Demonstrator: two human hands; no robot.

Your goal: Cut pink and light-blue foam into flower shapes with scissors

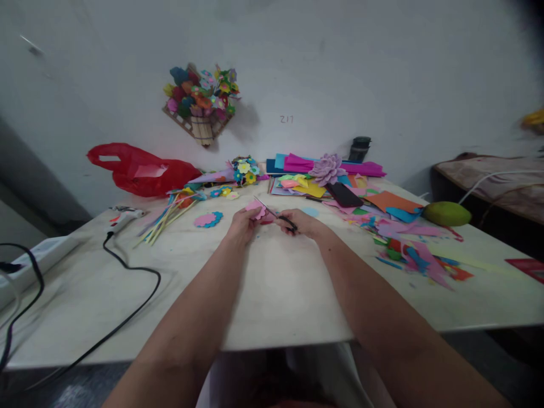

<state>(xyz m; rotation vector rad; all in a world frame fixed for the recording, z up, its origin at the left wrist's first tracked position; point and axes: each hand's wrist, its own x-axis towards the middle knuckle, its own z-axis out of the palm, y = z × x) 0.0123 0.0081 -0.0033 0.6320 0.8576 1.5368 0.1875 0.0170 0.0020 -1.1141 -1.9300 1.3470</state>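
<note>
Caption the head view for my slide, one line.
Over a pale table, the left hand holds a scalloped pink cutout; the right hand holds scissors at its edge.

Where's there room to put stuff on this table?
The table is bare between the left arm and right arm, and between the left arm and black cord. It's crowded right, with paper scraps, and along the wall, with stacked paper.

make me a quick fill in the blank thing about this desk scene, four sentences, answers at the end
The right hand holds a pair of ____.
The colour of the scalloped paper in the left hand is ____.
The colour of the plastic bag is ____.
The number written on the wall is ____.

Missing words: scissors; pink; red; 217
</note>
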